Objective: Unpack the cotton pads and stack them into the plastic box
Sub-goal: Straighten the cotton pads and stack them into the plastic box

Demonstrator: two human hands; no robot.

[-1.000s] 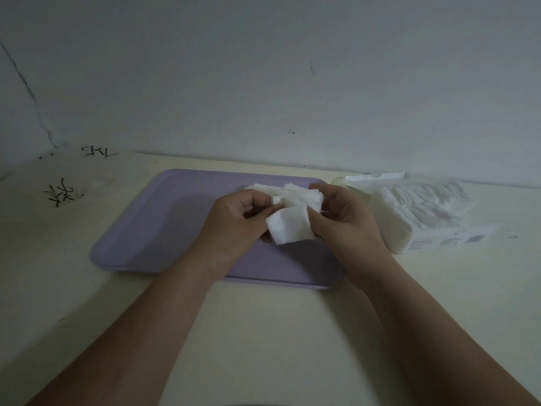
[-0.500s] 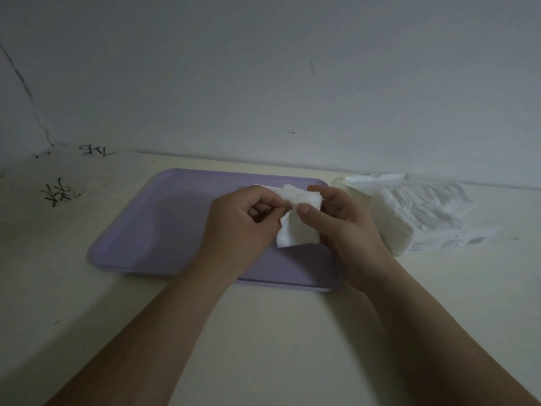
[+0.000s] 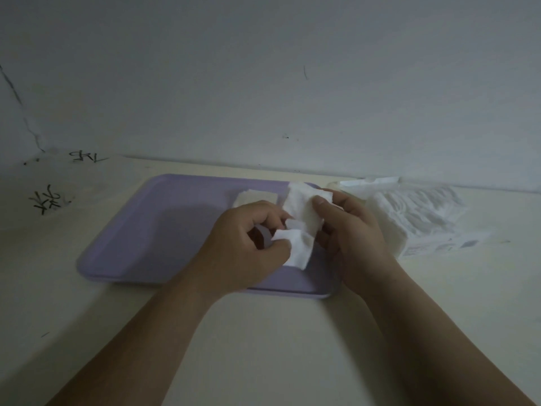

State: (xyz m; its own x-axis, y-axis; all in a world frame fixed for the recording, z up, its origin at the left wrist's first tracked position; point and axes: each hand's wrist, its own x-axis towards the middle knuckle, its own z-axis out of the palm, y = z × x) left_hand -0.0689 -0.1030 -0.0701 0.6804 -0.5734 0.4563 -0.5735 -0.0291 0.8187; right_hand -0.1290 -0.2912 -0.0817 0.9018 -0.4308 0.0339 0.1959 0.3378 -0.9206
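Both hands work over the right part of a lilac tray [image 3: 140, 230]. My left hand [image 3: 243, 247] pinches one white cotton pad [image 3: 297, 249] by its edge. My right hand [image 3: 351, 230] holds a small bunch of cotton pads [image 3: 301, 205], thumb on top. Behind my left hand a pale stack of pads [image 3: 257, 196] rests at the tray's far side. To the right, on the table, lies the opened clear pack of cotton pads [image 3: 415, 212]. A translucent plastic box [image 3: 351, 186] shows behind my right hand, mostly hidden.
The cream table [image 3: 263, 347] meets a grey wall at the back. Black scribbles [image 3: 48, 199] mark the table at far left. The tray's left half is bare purple surface.
My hands have drawn apart: the left hand pulled one pad down and away from the bunch, and the right hand lifted the bunch slightly up and right. A pale stack behind the left hand now shows.
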